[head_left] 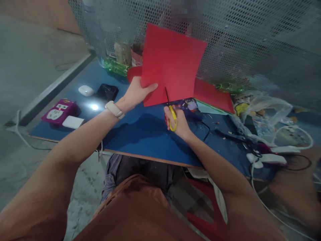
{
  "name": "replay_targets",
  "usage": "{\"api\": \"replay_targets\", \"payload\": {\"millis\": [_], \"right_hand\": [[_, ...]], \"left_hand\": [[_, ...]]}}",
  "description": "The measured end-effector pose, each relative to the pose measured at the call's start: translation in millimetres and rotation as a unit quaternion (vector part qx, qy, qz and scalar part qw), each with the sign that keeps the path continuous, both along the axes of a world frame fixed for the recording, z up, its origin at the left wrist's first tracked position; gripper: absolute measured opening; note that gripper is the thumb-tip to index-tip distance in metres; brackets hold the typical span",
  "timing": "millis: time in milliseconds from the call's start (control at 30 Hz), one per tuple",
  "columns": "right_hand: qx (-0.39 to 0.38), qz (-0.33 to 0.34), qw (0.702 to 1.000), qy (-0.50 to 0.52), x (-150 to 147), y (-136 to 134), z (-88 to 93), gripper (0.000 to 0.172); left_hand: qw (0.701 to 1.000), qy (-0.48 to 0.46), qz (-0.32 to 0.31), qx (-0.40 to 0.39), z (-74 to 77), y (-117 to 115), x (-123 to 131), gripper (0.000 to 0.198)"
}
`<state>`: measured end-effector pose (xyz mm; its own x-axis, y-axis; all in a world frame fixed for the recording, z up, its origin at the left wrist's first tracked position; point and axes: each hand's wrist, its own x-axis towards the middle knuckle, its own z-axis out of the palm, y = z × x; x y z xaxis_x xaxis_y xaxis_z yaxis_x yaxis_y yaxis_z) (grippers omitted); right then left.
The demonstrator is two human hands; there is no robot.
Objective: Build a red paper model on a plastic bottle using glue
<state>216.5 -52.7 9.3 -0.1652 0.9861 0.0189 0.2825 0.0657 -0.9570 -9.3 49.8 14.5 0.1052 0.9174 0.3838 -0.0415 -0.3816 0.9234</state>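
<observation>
My left hand (136,93) grips the lower left edge of a red sheet of paper (170,63) and holds it upright above the blue table (145,134). A pale watch band sits on that wrist. My right hand (177,122) is closed on yellow-handled scissors (172,115). Their dark blades point up into the bottom edge of the sheet, where a short cut shows. More red paper (213,95) lies flat on the table behind, to the right.
A purple power strip (59,112), a white block, a white case (86,90) and a black pouch (107,91) lie at the left. Green bottles and jars stand before a perforated metal screen. Plastic bags, cables and a second pair of scissors (265,158) clutter the right.
</observation>
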Motion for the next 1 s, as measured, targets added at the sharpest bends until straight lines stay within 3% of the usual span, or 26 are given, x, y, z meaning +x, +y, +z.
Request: {"api": "replay_targets", "payload": {"millis": [400, 733, 1000], "right_hand": [[-0.023, -0.002, 1.0, 0.018, 3, 0, 0.0, 0.086], [-0.026, -0.014, 0.999, 0.02, 0, 0, -1.0, 0.087], [-0.024, -0.004, 0.999, 0.025, 3, 2, -5.5, 0.088]], "left_hand": [[1.0, 0.011, -0.011, -0.007, -2.2, -2, 4, 0.038], [1.0, 0.029, -0.013, -0.002, 8.2, -12, 2, 0.043], [0.999, 0.03, -0.028, -0.004, 4.7, -13, 4, 0.043]]}}
